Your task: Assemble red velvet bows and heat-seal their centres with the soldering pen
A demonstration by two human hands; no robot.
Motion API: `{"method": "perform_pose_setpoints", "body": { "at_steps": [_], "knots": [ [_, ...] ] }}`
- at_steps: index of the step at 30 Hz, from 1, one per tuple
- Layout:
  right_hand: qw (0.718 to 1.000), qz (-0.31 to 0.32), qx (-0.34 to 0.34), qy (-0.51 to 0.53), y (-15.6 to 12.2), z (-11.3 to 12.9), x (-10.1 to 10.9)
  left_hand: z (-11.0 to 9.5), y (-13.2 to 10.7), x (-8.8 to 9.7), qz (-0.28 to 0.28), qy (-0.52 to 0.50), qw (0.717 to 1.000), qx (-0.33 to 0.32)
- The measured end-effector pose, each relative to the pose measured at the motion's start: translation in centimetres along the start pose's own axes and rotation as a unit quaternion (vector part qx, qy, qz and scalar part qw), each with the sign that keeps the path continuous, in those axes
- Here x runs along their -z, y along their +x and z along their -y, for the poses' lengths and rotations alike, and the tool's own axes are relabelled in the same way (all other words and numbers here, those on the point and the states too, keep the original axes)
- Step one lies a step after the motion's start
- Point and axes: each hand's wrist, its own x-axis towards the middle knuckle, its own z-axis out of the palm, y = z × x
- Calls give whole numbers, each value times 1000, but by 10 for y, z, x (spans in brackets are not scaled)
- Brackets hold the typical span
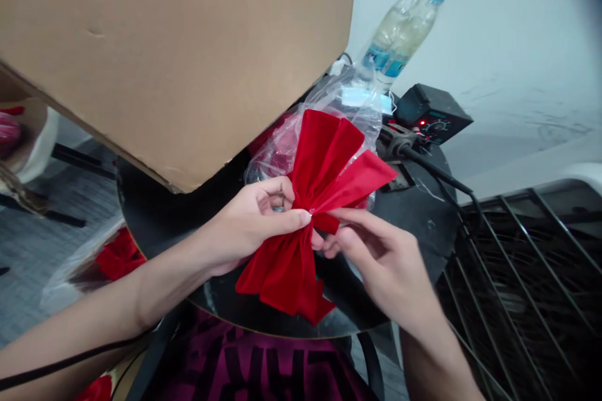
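A pleated red fabric bow (324, 169) is held above a round black table (414, 225). My left hand (254, 222) pinches the gathered middle of the bow between thumb and fingers. My right hand (376, 250) pinches the same waist from the right side, fingers closed on the fabric. The upper folds fan out toward the back, and the lower folds hang down over the table's front edge.
A large cardboard box (174, 50) fills the upper left. A clear plastic bag (282, 150) with red pieces lies behind the bow. Two water bottles (399, 31), a black control unit (433, 116) with a cable, a wire rack (527, 276) at right, more red fabric (117, 257) at left.
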Motion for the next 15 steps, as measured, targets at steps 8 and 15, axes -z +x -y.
{"method": "perform_pose_setpoints", "body": {
  "at_steps": [8, 15],
  "knots": [
    [999, 32, -21, 18, 3, -1, -6, 1, -2, 0, -25, 11, 998, 60],
    [897, 22, 326, -299, -10, -1, 29, -3, -4, 3, 7, -82, 986, 145]
  ]
}}
